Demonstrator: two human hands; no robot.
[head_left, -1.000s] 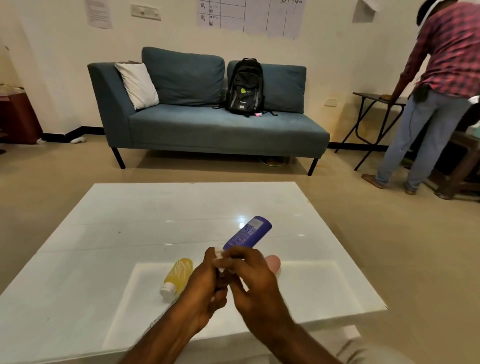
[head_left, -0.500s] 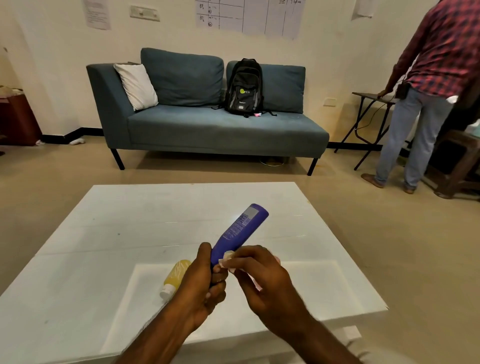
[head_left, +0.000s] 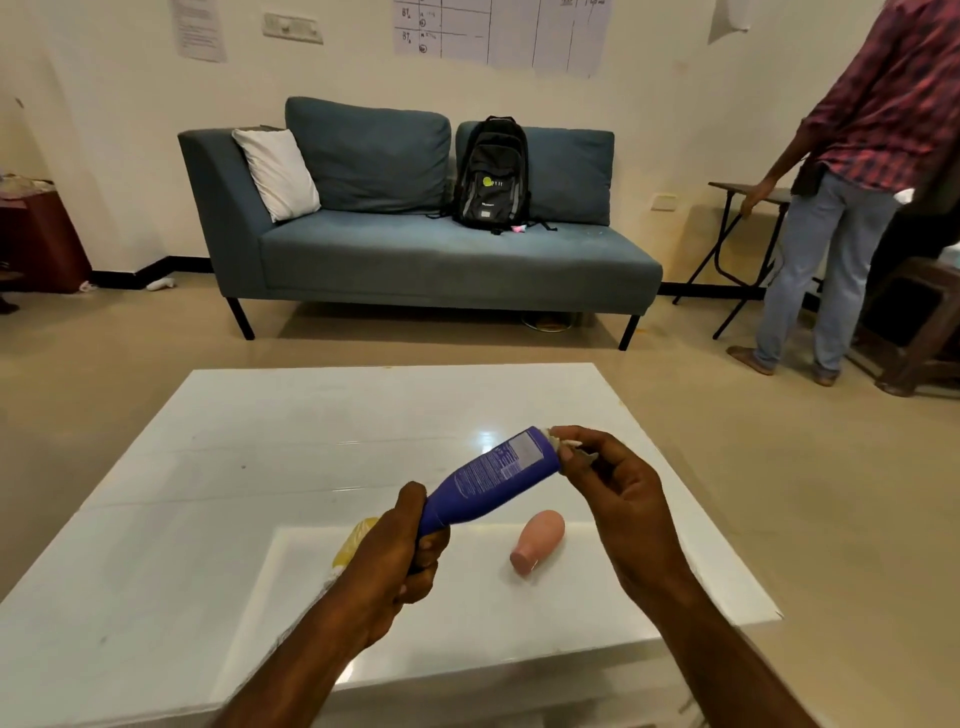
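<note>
1. The left grip (head_left: 400, 551) is curled tight round the near end of the purple bottle (head_left: 493, 475), held above the tabletop (head_left: 260, 441).
2. The bottle's long axis runs from 7 to 1 o'clock.
3. The right grip (head_left: 618, 488), nearer the 1 o'clock end, pinches a white wipe (head_left: 560, 442) against that end. The next stroke probably starts there.

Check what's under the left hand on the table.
Yellow bottle lying on the white table; only part of its body shows past the left hand gripping the purple bottle. Cap end mostly covered.
</note>
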